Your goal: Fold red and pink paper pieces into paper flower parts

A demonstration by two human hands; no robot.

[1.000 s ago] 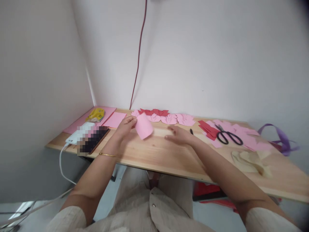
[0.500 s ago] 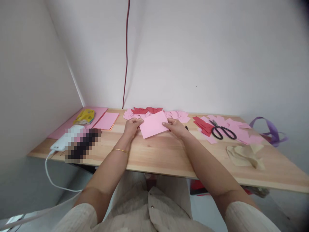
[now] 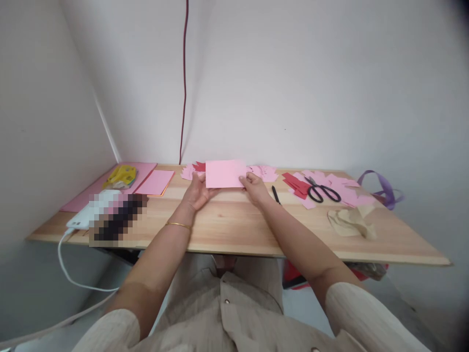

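Note:
A pink sheet of paper (image 3: 224,174) is held up above the middle of the table. My right hand (image 3: 254,187) pinches its lower right corner, the thumb on the front face. My left hand (image 3: 200,192) is opened out at the sheet's left edge, palm showing, with some fingers reaching behind and below the paper. Behind the sheet lie pink cut-paper pieces (image 3: 264,172) with jagged edges and a red cut piece (image 3: 199,166), partly hidden by it. A black pen-like tool (image 3: 276,194) lies right of my right hand.
Black-handled scissors (image 3: 323,191) rest on pink scraps (image 3: 346,188) and red strips (image 3: 297,186) at right. Nearby are crumpled tan paper (image 3: 351,222) and purple ribbon (image 3: 383,188). At left lie a pink paper stack (image 3: 156,182), a yellow packet (image 3: 120,176) and a white corded device (image 3: 78,217).
The pink sheet has gone from tilted to nearly level and sits slightly higher. My left hand has loosened from its pinch and opened. The camera view has shifted a little.

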